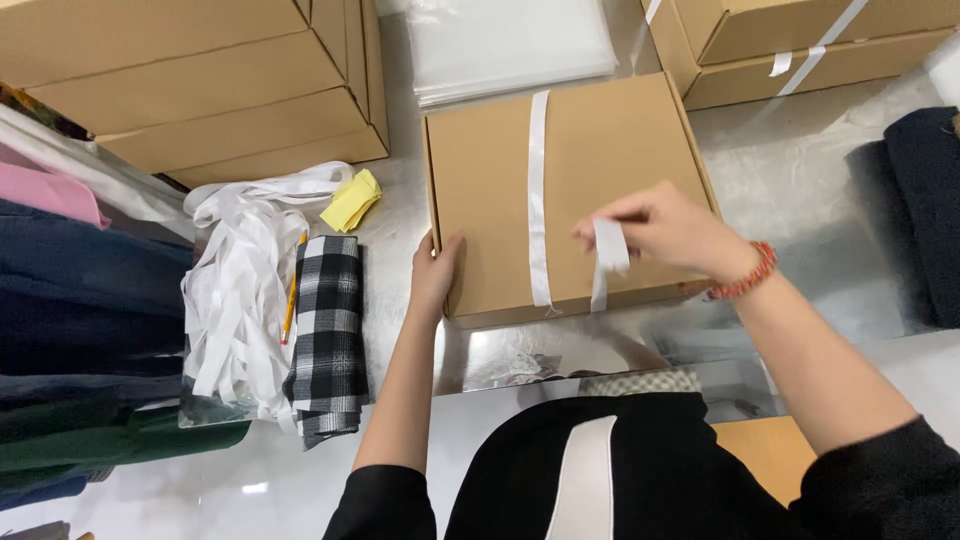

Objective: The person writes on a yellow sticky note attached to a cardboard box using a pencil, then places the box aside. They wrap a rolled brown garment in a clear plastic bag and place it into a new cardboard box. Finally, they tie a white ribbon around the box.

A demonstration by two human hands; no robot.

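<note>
Flat cardboard box (570,195), mid-worktable (800,170): one white ribbon (538,190) strip laid across lid. Second strip (607,255) pinched in right hand (672,232) fingers, not yet laid. Left hand (435,272) fingers together, bracing box's near-left corner.

Flat brown cardboard box (610,190) lay closed on the shiny metal table (800,170), w/ its near edge toward the person, just right of the black-and-white checked cloth (328,330). One white ribbon (538,200) ran straight across the lid, far edge to near edge, left of centre. A 2nd short white ribbon piece (607,255) hung over the box's near edge, right of the 1st.
</note>
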